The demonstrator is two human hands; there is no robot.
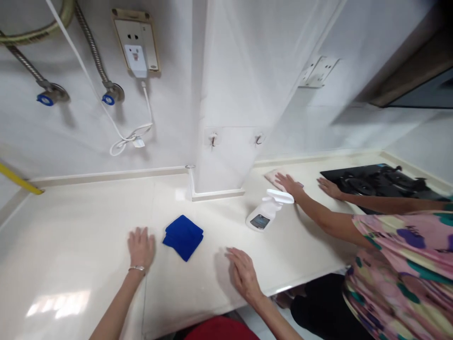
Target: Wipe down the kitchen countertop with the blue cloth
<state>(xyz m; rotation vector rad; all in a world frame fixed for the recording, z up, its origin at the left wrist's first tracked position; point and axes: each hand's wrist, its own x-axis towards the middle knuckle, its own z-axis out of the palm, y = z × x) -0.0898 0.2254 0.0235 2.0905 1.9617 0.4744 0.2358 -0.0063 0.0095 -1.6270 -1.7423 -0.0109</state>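
On the counter point(71, 236), left hand point(141, 246) and right hand point(244, 275) lie flat.

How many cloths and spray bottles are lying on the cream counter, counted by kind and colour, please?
folded blue microfibre cloth: 1
pale pink cloth under a co-worker's hand: 1
white plastic spray bottle: 1
Total: 3
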